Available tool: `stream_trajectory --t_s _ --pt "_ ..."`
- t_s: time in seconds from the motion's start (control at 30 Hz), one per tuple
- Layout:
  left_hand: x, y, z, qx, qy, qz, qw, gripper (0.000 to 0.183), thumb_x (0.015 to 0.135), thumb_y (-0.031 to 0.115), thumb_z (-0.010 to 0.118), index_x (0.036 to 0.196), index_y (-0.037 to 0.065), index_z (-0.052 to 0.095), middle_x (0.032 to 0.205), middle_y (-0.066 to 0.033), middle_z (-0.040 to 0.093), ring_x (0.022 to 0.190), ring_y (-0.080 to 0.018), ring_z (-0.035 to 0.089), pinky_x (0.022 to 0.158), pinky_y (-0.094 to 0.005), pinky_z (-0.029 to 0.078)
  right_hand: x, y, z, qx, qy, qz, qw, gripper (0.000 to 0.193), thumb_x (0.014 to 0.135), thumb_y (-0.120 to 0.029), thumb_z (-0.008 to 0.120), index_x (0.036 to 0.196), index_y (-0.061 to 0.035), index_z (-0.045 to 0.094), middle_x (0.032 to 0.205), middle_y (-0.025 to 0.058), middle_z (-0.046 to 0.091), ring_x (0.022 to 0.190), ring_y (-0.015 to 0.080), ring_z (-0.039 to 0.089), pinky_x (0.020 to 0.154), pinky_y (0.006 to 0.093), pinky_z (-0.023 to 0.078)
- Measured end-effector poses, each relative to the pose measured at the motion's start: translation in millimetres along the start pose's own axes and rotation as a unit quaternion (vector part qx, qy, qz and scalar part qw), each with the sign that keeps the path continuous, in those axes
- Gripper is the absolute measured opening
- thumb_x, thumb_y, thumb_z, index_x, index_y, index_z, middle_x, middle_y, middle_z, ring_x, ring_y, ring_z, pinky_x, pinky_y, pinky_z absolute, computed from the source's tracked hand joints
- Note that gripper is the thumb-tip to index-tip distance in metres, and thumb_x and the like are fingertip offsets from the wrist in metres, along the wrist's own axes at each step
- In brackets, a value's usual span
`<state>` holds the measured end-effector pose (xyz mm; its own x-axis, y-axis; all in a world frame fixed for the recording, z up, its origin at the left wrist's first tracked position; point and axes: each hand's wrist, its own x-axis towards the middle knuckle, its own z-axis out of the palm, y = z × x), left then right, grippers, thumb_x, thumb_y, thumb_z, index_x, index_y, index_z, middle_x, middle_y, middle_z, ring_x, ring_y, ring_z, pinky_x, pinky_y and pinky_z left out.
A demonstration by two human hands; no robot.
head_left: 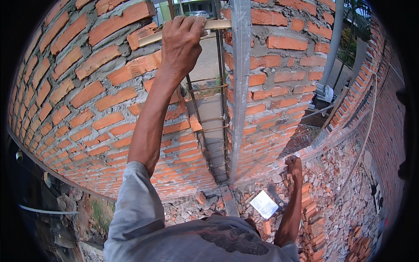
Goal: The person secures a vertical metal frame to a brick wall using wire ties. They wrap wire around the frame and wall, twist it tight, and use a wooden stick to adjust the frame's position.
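My left hand point(181, 41) is raised high and closed over a light wooden strip point(217, 25), which lies level across the gap in the brick wall point(94, 94). The strip's right end meets a tall, grey upright straightedge point(240, 83) standing along the gap's right side. Behind these, rebar point(221, 87) with cross ties rises inside the gap. Lower and to the right, my right hand point(293, 168) is held with curled fingers before the foot of the right brick wall section point(279, 78). Whatever it may hold is too small to make out.
Broken brick rubble point(336, 174) covers the ground at right, with stacked bricks point(312, 214) near my right arm. A white printed box or sheet point(264, 204) lies below. A grey pole point(334, 43) and another brick wall point(388, 126) stand at right.
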<state>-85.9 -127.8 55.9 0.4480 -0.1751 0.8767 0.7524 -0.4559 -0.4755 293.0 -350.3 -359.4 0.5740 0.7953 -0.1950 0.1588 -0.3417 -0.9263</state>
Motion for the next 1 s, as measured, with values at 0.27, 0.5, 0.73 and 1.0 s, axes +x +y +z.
stream_trajectory --t_s 0.27,0.5,0.73,1.0 --pt "1.3 -1.2 1.4 0.0 0.008 0.005 1.0 0.029 0.085 0.013 0.067 0.112 0.007 0.065 0.104 -0.0089 0.069 0.099 -0.0267 0.062 0.082 -0.0392 0.045 -116.1 288.0 -35.5 0.19 0.097 0.262 0.941 0.013 0.082 -0.013 0.062 0.072 -0.0044 0.059 0.064 0.0078 0.06 0.046 0.0191 0.058 0.04 0.0394 0.049" --pt "0.8 -2.6 2.6 -0.007 0.029 0.029 0.999 0.026 0.082 0.009 0.066 0.108 0.006 0.065 0.099 -0.0095 0.069 0.093 -0.0272 0.062 0.077 -0.0397 0.044 -270.1 396.3 -13.8 0.229 0.221 0.44 0.84 0.006 0.085 -0.005 0.056 0.088 -0.0099 0.055 0.062 0.0067 0.051 0.048 0.0206 0.054 0.042 0.0445 0.049" --pt "2.8 -2.1 0.9 -0.01 0.019 0.024 0.999 0.026 0.084 0.011 0.067 0.109 0.006 0.065 0.101 -0.0099 0.069 0.094 -0.0277 0.062 0.078 -0.0403 0.044 -315.9 428.8 13.4 0.278 0.227 0.513 0.78 0.007 0.085 -0.006 0.056 0.088 -0.0128 0.053 0.06 0.0075 0.052 0.049 0.0202 0.055 0.044 0.0449 0.048" --pt "5.4 2.3 -3.9 -0.011 0.01 0.014 1.0 0.023 0.084 0.011 0.067 0.107 0.005 0.065 0.101 -0.0104 0.069 0.095 -0.0283 0.063 0.08 -0.0404 0.044 -247.0 408.8 -6.6 0.298 0.214 0.384 0.848 0.017 0.085 -0.005 0.059 0.072 -0.0116 0.05 0.056 0.0074 0.051 0.05 0.019 0.054 0.044 0.0447 0.045"
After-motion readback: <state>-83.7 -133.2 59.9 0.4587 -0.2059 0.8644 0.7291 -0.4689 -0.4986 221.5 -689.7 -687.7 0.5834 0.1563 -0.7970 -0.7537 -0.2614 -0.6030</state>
